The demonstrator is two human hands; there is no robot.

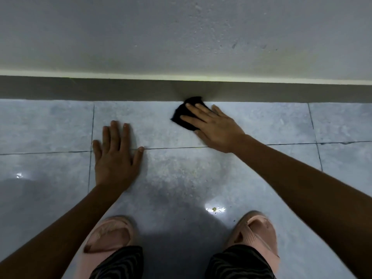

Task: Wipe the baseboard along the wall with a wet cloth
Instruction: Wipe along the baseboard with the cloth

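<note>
Item: dark cloth, flat on the floor tile touching the grey baseboard, pressed under the right hand's straight fingers; left hand splayed flat, bracing; best lifted onto the baseboard face, stroked lengthwise.

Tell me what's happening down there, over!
Left hand flat on floor, open. Right hand pressing black cloth flat, its edge against baseboard. Nothing blocking the baseboard in view.
</note>
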